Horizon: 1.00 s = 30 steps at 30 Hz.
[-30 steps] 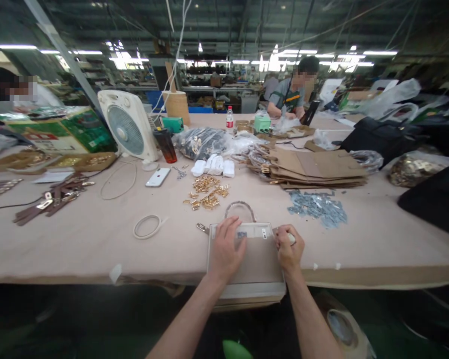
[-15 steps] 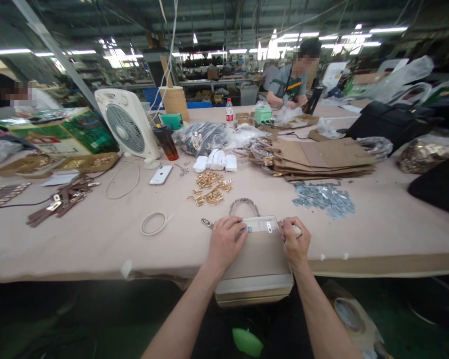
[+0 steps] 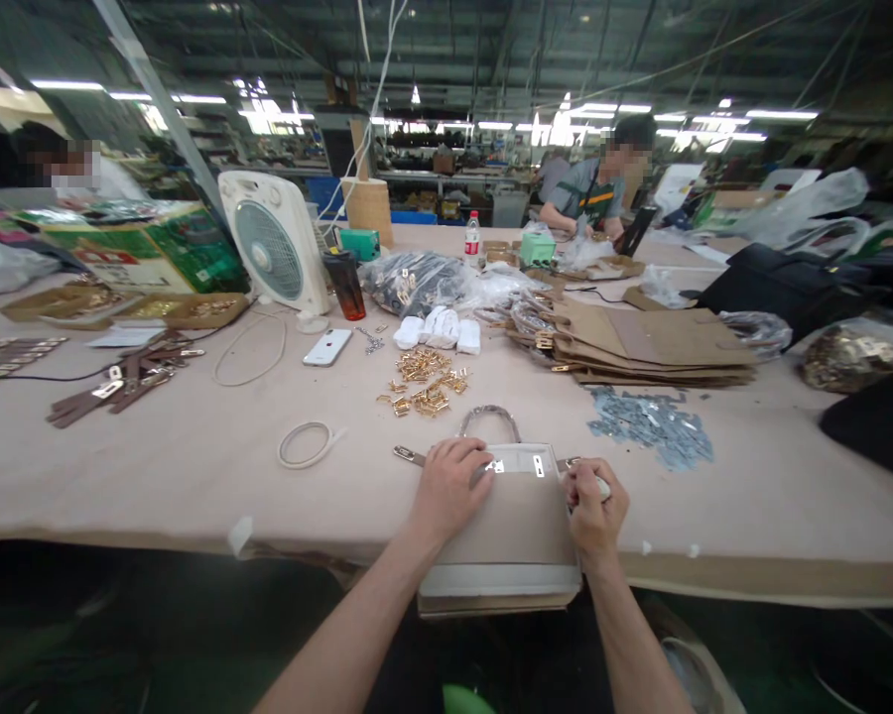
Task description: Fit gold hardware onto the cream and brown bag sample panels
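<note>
A taupe handbag [image 3: 510, 521] lies at the table's front edge, its lower end jutting out toward me. Its plastic-wrapped handle [image 3: 489, 410] arches away on the far side, and metal plates [image 3: 540, 466] sit on its pale top strip. My left hand [image 3: 450, 486] rests flat on the bag's upper left, fingers stretched out. A strap with a metal end [image 3: 408, 454] sticks out beyond that hand. At the bag's right edge my right hand [image 3: 595, 506] is closed around a pale, rounded tool handle [image 3: 602, 488]; the tool's tip is hidden. Another strap end [image 3: 568, 463] shows just above those fingers.
Gold metal fittings [image 3: 424, 382] lie beyond the bag, grey-blue metal plates [image 3: 651, 426] to the right. A tape roll [image 3: 304, 444], a phone [image 3: 327, 347] and a fan [image 3: 272, 243] are leftward. Stacked brown bag pieces [image 3: 647, 337] stand behind. A co-worker [image 3: 587, 188] sits across the table.
The camera view has shifted slightly, so the scene sits further right. Both hands keep their places on the bag; more of the right strap end shows above my right hand.
</note>
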Motion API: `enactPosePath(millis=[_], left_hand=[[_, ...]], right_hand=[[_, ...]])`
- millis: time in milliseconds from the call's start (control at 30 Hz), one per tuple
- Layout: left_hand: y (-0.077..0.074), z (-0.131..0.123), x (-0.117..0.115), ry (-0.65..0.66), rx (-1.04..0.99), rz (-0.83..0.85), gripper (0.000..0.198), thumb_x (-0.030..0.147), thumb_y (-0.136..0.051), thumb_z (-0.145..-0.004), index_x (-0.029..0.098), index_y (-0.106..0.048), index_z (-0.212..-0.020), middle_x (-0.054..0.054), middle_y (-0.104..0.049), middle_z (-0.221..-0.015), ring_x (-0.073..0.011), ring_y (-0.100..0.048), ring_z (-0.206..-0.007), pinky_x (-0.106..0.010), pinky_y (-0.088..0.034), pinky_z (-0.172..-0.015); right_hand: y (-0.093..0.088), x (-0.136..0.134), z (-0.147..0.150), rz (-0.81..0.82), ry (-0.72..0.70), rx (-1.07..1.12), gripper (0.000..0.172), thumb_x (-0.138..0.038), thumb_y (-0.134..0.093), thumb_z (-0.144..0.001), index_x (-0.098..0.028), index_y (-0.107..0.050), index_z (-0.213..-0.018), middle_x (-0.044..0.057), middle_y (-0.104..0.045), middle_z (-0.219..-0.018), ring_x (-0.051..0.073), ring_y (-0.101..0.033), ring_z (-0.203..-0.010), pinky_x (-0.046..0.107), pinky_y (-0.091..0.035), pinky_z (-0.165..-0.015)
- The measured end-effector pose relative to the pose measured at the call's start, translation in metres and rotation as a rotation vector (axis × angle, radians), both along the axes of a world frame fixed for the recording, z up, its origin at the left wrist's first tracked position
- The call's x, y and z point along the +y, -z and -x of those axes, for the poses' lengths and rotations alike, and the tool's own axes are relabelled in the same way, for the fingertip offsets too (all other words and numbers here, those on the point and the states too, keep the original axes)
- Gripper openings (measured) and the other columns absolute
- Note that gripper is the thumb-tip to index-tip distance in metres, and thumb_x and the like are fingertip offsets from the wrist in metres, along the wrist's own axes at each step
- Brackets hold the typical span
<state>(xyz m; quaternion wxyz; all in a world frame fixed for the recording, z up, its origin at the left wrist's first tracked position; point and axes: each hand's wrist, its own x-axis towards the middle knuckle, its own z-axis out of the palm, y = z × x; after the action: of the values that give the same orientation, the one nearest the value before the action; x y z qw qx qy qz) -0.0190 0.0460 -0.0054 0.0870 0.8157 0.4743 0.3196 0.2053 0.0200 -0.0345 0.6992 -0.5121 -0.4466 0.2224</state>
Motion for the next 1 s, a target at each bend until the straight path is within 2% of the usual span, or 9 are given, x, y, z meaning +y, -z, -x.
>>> enactPosePath(millis=[167,267,333,433,533,633,700,833,1000], left_hand=[[-0.004,0.001,-0.004,0.018,0.003,0.004,0.023,0.028,-0.060,-0.096,0.027,-0.069,-0.117,-0.006,-0.068,-0.127,-0.0249,-0.057,-0.122,-0.048,-0.044,-0.109],[-0.006,0.002,-0.005,0.026,0.022,-0.009,0.026,0.029,-0.058,-0.097,0.027,-0.068,-0.120,-0.007,-0.067,-0.128,-0.0262,-0.056,-0.123,-0.050,-0.043,-0.109],[-0.006,0.002,-0.005,0.033,0.039,-0.022,0.024,0.029,-0.057,-0.098,0.028,-0.068,-0.119,-0.006,-0.067,-0.129,-0.0254,-0.055,-0.124,-0.049,-0.042,-0.109],[-0.005,0.003,-0.005,0.039,0.051,-0.028,0.023,0.028,-0.056,-0.098,0.029,-0.069,-0.117,-0.004,-0.067,-0.129,-0.0237,-0.055,-0.124,-0.047,-0.041,-0.110],[-0.003,0.003,-0.003,0.045,0.054,-0.016,0.022,0.028,-0.057,-0.098,0.029,-0.069,-0.116,-0.003,-0.067,-0.128,-0.0237,-0.055,-0.124,-0.047,-0.040,-0.110],[-0.003,0.003,-0.002,0.040,0.061,-0.006,0.020,0.028,-0.058,-0.097,0.029,-0.068,-0.114,-0.003,-0.066,-0.129,-0.0245,-0.055,-0.124,-0.047,-0.040,-0.109],[-0.003,0.002,-0.002,0.039,0.066,-0.006,0.020,0.028,-0.057,-0.098,0.029,-0.068,-0.114,-0.003,-0.066,-0.129,-0.0247,-0.055,-0.123,-0.046,-0.040,-0.109],[-0.003,0.003,-0.002,0.064,0.074,-0.016,0.019,0.027,-0.054,-0.099,0.027,-0.067,-0.112,-0.004,-0.066,-0.127,-0.0230,-0.057,-0.121,-0.045,-0.039,-0.110],[0.001,0.004,-0.004,0.058,0.063,-0.020,0.016,0.024,-0.056,-0.097,0.027,-0.067,-0.109,-0.004,-0.066,-0.127,-0.0222,-0.057,-0.121,-0.045,-0.037,-0.113]], right_hand=[[-0.006,-0.001,0.003,-0.028,-0.021,0.093,0.032,-0.046,-0.064,-0.094,-0.018,-0.061,-0.078,-0.007,-0.046,-0.054,0.011,-0.043,-0.045,0.022,-0.032,-0.044],[-0.012,-0.001,0.005,-0.035,-0.016,0.097,0.031,-0.044,-0.066,-0.093,-0.019,-0.059,-0.074,-0.007,-0.045,-0.052,0.010,-0.042,-0.043,0.022,-0.030,-0.043],[-0.021,0.000,0.006,-0.070,0.025,0.051,0.032,-0.040,-0.067,-0.091,-0.019,-0.056,-0.069,-0.006,-0.046,-0.052,0.010,-0.041,-0.042,0.022,-0.030,-0.042],[-0.042,0.004,0.014,-0.207,0.080,0.049,0.032,-0.034,-0.068,-0.089,-0.020,-0.053,-0.065,-0.006,-0.046,-0.053,0.009,-0.040,-0.042,0.023,-0.029,-0.040],[-0.065,0.013,0.029,-0.307,-0.049,0.200,0.029,-0.033,-0.062,-0.092,-0.020,-0.053,-0.067,-0.007,-0.042,-0.053,0.008,-0.036,-0.040,0.021,-0.027,-0.038],[-0.076,0.026,0.048,-0.285,-0.246,0.343,0.031,-0.040,-0.056,-0.096,-0.021,-0.054,-0.071,-0.008,-0.040,-0.054,0.007,-0.033,-0.038,0.020,-0.028,-0.037],[-0.075,0.034,0.060,-0.229,-0.304,0.385,0.031,-0.040,-0.056,-0.096,-0.020,-0.055,-0.073,-0.008,-0.042,-0.055,0.007,-0.035,-0.039,0.019,-0.029,-0.038],[-0.062,0.042,0.075,-0.127,-0.309,0.387,0.025,-0.035,-0.060,-0.094,-0.019,-0.057,-0.075,-0.008,-0.044,-0.056,0.007,-0.038,-0.040,0.018,-0.029,-0.038],[-0.054,0.037,0.083,-0.171,-0.257,0.338,0.030,-0.038,-0.057,-0.096,-0.020,-0.054,-0.072,-0.009,-0.039,-0.054,0.006,-0.033,-0.037,0.017,-0.027,-0.036]])
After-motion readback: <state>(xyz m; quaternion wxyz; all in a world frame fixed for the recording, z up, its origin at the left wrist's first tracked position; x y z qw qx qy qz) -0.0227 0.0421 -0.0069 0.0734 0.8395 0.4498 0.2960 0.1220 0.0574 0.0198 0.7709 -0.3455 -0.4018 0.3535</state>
